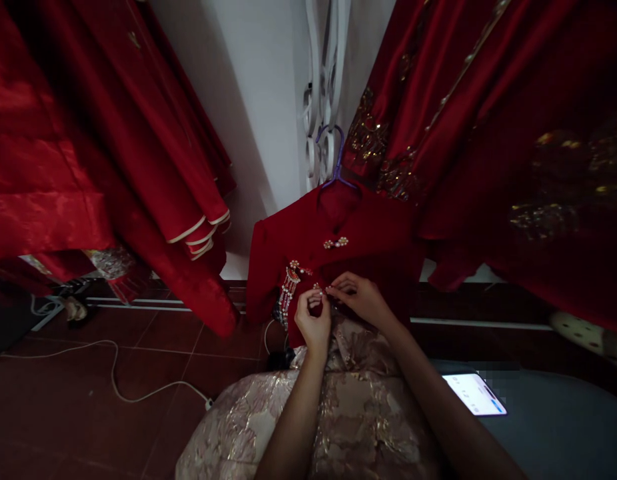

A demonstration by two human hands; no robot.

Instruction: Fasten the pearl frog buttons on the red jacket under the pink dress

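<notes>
A: Where's the red jacket [358, 259] hanging?
B: Mid-frame, it's hanging from a purple hanger [339, 160].
A: Grip?
B: Left hand [312, 323] is pinching a small beaded clasp [317, 287] on the jacket front. Right hand [359, 296] is bunching its fingertips just beside it; can't tell what they're gripping, too small.
A: Nearby?
B: Tassel ornament [289, 288] is dangling just left of centre, pearl clasp [336, 243] is sitting above the hands. Phone [471, 395] is glowing lower right. Red garments [153, 140] are filling both upper corners.
</notes>
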